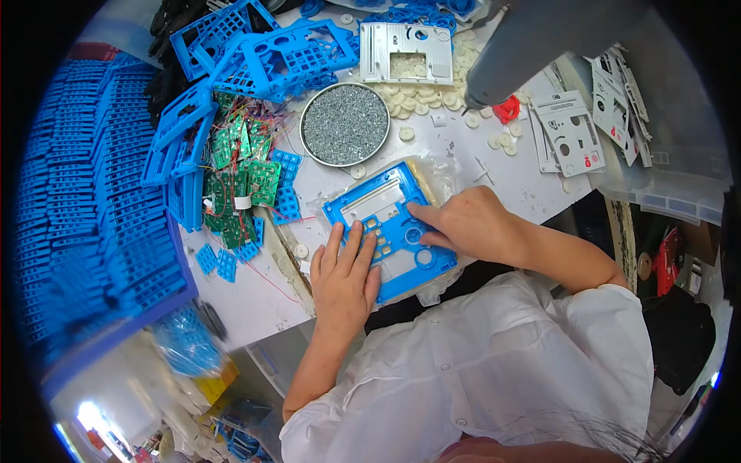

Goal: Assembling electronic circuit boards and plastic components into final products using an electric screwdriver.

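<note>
- Your left hand (345, 276) lies flat, fingers (353, 241) spread loosely across the near-left part of the blue plastic panel frame (390, 229).
- Your right hand (469, 224) curls, its index fingertip (414, 207) pressing the frame's middle; nothing pinched.
- Both forearms reach in from near, wrists low.
- The frame sits on the white table (509, 181), near edge, over a clear bag (437, 176).
- Just beyond, a round metal dish (344, 124) holds small grey screws.
</note>
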### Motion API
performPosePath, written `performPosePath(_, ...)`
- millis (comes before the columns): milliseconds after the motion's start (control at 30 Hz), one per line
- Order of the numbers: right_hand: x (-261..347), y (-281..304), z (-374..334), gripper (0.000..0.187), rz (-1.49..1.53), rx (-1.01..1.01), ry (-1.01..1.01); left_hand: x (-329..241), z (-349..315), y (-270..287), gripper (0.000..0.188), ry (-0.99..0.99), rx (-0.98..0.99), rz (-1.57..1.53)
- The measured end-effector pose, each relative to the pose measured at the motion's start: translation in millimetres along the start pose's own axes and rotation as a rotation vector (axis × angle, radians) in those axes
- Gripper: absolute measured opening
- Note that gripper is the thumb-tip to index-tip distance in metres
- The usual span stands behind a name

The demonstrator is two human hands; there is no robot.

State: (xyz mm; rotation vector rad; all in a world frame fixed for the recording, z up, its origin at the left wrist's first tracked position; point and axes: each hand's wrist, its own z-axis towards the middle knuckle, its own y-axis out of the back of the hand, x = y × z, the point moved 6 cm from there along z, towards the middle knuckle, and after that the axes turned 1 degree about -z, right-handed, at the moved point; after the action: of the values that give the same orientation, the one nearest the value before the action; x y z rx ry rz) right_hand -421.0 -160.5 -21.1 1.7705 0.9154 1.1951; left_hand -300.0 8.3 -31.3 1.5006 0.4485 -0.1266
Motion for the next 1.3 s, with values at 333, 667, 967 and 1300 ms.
performPosePath(333, -82, 16, 58, 0.021, 0.220, -0.619, -0.087, -8, 5, 4, 0.048, 0.025, -0.025, 0.036)
performPosePath(667, -87, 11, 64, 0.014, 0.154, -0.629, -0.078, 29, -7, 24, 0.041, 0.038, -0.374, -0.188)
performPosePath(967, -49, 19, -11, 0.012, 0.563, -0.599, -0.227, 28, 3, 30, 0.038, -0.044, -0.345, -0.071)
performPosePath(1300, -27, 14, -30, 0.007, 0.557, -0.540, -0.129, 26, 6, 40, 0.032, -0.101, -0.332, -0.105)
